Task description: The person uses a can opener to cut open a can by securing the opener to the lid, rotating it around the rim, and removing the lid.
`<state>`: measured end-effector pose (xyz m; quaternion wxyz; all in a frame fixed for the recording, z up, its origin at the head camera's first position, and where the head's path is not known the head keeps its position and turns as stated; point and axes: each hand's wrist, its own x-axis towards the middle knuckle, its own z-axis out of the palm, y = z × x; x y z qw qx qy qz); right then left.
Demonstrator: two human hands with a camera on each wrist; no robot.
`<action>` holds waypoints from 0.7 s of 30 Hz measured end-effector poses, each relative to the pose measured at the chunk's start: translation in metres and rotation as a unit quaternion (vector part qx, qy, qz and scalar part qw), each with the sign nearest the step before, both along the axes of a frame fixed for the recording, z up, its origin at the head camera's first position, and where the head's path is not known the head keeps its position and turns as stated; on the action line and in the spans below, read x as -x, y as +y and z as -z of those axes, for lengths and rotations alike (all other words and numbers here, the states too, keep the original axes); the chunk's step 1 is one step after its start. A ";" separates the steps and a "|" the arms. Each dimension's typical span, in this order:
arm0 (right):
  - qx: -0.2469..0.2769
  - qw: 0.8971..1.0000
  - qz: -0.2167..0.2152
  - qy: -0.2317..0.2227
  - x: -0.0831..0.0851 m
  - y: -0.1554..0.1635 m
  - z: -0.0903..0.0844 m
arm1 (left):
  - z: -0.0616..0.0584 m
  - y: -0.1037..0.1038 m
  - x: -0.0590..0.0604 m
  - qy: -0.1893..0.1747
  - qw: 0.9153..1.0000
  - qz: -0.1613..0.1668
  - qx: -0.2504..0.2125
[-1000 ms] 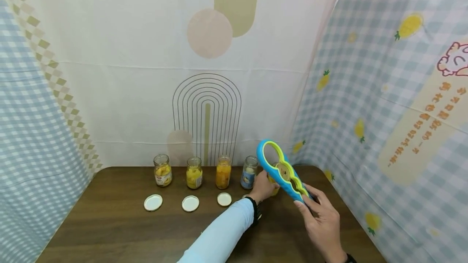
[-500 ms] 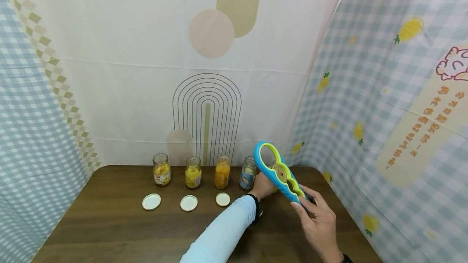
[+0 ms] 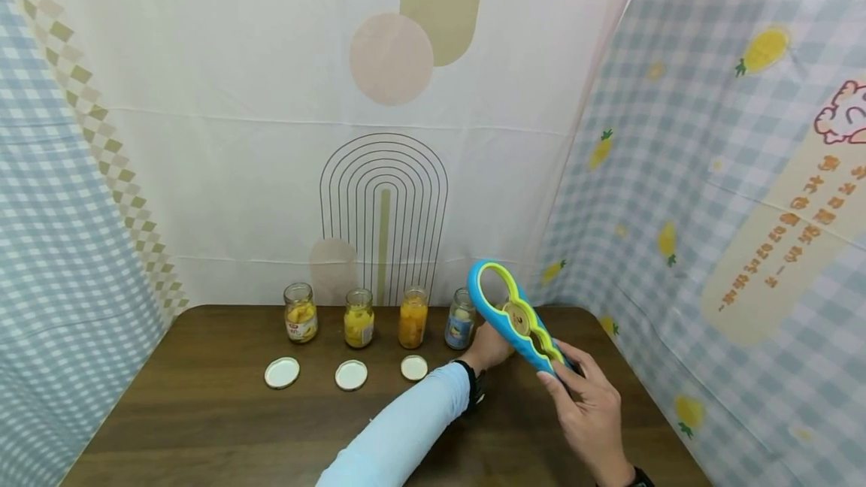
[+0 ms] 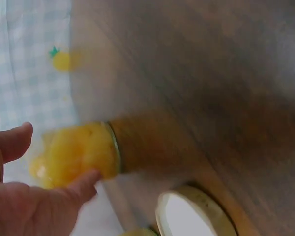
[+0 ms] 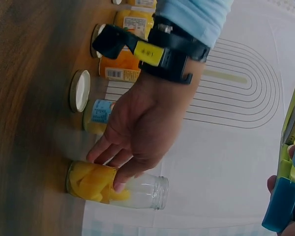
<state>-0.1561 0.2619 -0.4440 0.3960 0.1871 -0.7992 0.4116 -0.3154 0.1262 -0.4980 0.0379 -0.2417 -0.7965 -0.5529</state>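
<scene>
My left hand (image 3: 492, 346) reaches to the right end of a row of jars. In the right wrist view, its thumb overlaps an open glass jar of yellow fruit (image 5: 91, 183), and its other fingers lie along the far side. The left wrist view, blurred, shows the jar between spread fingers, one visibly apart from the glass. My right hand (image 3: 591, 412) grips the lower end of a blue and green jar opener (image 3: 529, 352), held up in the air. A gold lid (image 3: 519, 319) sits in one of its holes. The opener hides the fruit jar from the head view.
Lidless jars stand along the table's back: one with a blue label (image 3: 458, 328), one of orange fruit (image 3: 413, 319), two of yellow fruit (image 3: 358, 325). White-lined lids (image 3: 351, 375) lie before them. Curtains (image 3: 676, 171) hang behind and beside the brown table (image 3: 223, 427).
The opener and right hand have shifted slightly left. My left hand remains by the fruit jar, which was partly visible in the head view a second ago and is now hidden there.
</scene>
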 end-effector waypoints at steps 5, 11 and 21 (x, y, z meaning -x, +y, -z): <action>-0.014 0.999 0.008 -0.028 0.001 0.002 -0.002 | -0.002 -0.005 -0.021 -0.007 1.000 0.003 -0.027; -0.028 1.000 -0.004 -0.008 0.004 0.002 -0.005 | -0.021 -0.035 -0.078 -0.140 0.986 -0.042 -0.077; -0.018 1.000 -0.015 -0.008 0.007 -0.005 -0.005 | -0.042 -0.106 -0.156 -0.141 0.977 -0.039 -0.158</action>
